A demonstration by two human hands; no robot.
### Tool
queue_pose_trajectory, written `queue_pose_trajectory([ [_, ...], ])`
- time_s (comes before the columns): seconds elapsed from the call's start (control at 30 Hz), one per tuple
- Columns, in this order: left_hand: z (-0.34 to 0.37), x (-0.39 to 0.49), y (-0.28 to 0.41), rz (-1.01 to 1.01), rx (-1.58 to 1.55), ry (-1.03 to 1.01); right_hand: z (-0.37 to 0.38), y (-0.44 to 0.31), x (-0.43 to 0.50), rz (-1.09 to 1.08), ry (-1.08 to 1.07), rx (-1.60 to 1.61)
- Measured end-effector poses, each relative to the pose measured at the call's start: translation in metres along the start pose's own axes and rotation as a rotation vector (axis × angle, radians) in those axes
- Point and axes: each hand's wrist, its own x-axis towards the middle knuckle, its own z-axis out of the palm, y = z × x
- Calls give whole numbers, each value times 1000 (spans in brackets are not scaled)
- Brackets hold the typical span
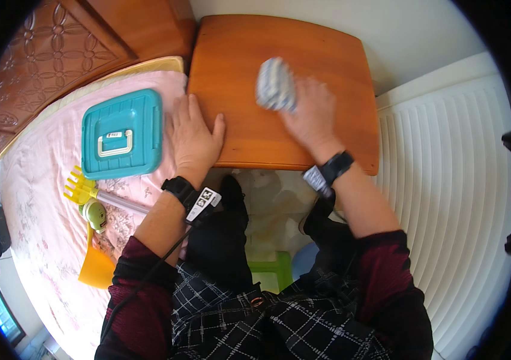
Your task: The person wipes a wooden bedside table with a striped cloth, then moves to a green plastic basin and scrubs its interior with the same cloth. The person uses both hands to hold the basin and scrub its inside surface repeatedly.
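My right hand (313, 114) is closed on a bunched blue-and-white patterned cloth (275, 84). Motion blurs both of them over the orange-brown wooden tabletop (237, 49). Whether the cloth is pressed flat to the wood is hard to see. My left hand (195, 135) lies with fingers spread across the table's left edge, holding nothing. Just left of it, a teal plastic lid with a white handle (121, 134) lies on the pink floral bedding (48, 180); whether a box is under the lid is hidden.
Toy tools lie on the bedding: a yellow rake (80, 186), a green piece (95, 215) and an orange scoop (95, 269). A carved wooden headboard (57, 58) stands behind. White ribbed panelling (444, 189) bounds the right. Below are a green stool (278, 270) and tiled floor (264, 211).
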Motion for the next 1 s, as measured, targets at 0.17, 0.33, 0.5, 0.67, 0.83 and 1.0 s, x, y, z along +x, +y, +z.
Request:
queue_pose_trajectory([
  [0.17, 2, 2, -1, -7, -8, -24, -29, -62, -72, -338, -90, 212],
  [0.33, 2, 1, -2, 25, -3, 5, -33, -15, -59, -434, -117, 189],
  [0.5, 2, 0, -2, 32, -21, 20, -25, 91, 1, 56, -81, -51],
  [0.67, 4, 0, -4, 41, -36, 27, 6, 101, 53, 149, 44, -222],
  [0.83, 7, -1, -10, 37, -102, 43, 33, -2, 53, -149, 147, 73],
  [1.0, 6, -3, -14, 91, -120, 49, 6, -72, -12, -399, -92, 308],
])
